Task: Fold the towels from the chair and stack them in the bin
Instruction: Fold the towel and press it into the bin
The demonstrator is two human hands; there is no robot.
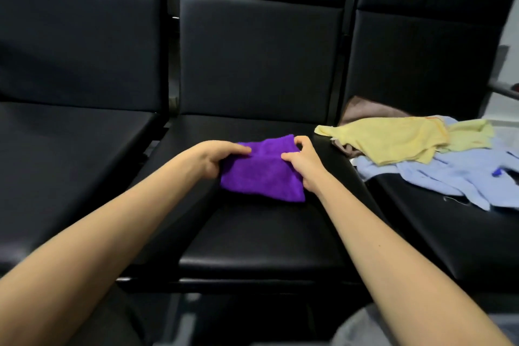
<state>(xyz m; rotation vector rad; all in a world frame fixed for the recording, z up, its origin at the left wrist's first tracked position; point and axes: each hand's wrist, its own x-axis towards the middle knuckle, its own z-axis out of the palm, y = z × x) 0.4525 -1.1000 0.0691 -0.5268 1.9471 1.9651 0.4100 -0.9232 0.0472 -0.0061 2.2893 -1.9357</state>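
Left hand (pixel 222 159) and right hand (pixel 302 161) pinch a purple towel (pixel 261 174), folded small, on the chair (pixel 264 236) between them. Beyond the right hand, a yellow towel (pixel 393 140), blue towel (pixel 455 177) and brown towel (pixel 362 111) lie unfolded. No bin shows, so most of the work seems left.

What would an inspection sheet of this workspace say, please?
Surface: black middle seat, with the purple towel lying on it.
Job's things: purple towel partly folded; yellow towel, blue towel and brown towel heaped unfolded on the right seat; bin not seen.
Clutter: small dark-blue thing on the blue towel, too small to tell what it is.
Grippers: left hand and right hand each pinch the purple towel at its sides.
Cables: nothing seen.
Surroundings: black seat backs; left seat.
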